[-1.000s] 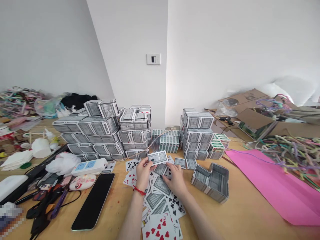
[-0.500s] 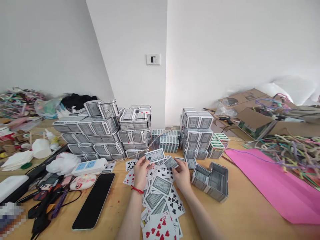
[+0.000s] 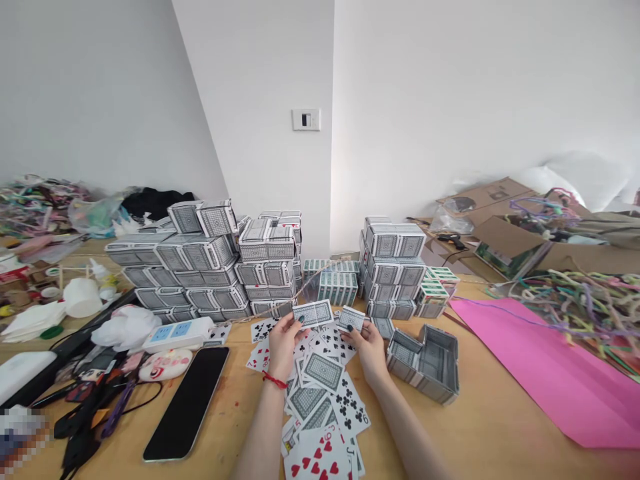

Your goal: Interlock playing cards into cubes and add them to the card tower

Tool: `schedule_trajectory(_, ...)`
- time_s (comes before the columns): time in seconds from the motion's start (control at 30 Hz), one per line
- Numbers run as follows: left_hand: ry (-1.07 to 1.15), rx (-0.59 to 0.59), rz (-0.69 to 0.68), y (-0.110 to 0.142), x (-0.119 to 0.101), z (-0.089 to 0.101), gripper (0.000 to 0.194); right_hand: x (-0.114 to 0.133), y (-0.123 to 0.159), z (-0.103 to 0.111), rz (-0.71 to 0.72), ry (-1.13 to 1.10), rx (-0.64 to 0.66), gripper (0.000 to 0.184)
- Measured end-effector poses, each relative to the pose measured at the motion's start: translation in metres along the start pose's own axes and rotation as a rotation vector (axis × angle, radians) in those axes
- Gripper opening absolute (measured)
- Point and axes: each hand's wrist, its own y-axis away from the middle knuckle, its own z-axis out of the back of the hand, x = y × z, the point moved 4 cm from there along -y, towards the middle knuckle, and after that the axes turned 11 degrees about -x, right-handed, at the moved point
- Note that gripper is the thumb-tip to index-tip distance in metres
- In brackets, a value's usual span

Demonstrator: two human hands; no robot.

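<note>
Cards in hand: two, the left card point(image 3: 320, 311) and the right card point(image 3: 350, 319), backs showing, raised apart over the far end of the pile point(image 3: 324, 371), left of the open box point(image 3: 424, 384); layers in each, I cannot tell
Left hand point(image 3: 283, 341): clamped on the left card, thumb on top, the farther hand from the open box
Right hand point(image 3: 369, 343): clamped on the right card, thumb on top, just left of the open box
Card step: by judgement, handling two cards at once, one per hand
Next card move: seems to call for a light pinch and level edges, as the cards look thin and likely to bend
Pile: one, left of the open box; three backs show plainly, faces overlap too much to count
Lone card point(image 3: 383, 327): one, back up, by the open box's far left corner
Stacks: three main ones, left stack point(image 3: 195, 253), middle stack point(image 3: 269, 250) and right stack point(image 3: 397, 270), all beyond the open box; the right shows four tiers, total blocks hidden
Green packs point(image 3: 339, 288): two groups, beyond the open box
Phone point(image 3: 187, 403): one, well left of the open box
Pink sheet point(image 3: 545, 380): one, right of the open box
</note>
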Motion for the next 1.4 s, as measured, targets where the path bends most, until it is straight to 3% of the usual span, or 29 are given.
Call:
schedule_trajectory(0.73, -0.035, 0.000, 0.053, 0.0015, 0.0090, -0.0050, 0.021, -0.0034, -0.0019, -0.0036, -0.018, 0.048, 0.037, 0.044)
schedule_trajectory(1.4, -0.169, 0.075, 0.017, 0.0047, 0.0004, -0.0044, 0.026, -0.0036, -0.0025, -0.0026, -0.029, 0.017, 0.084, 0.039)
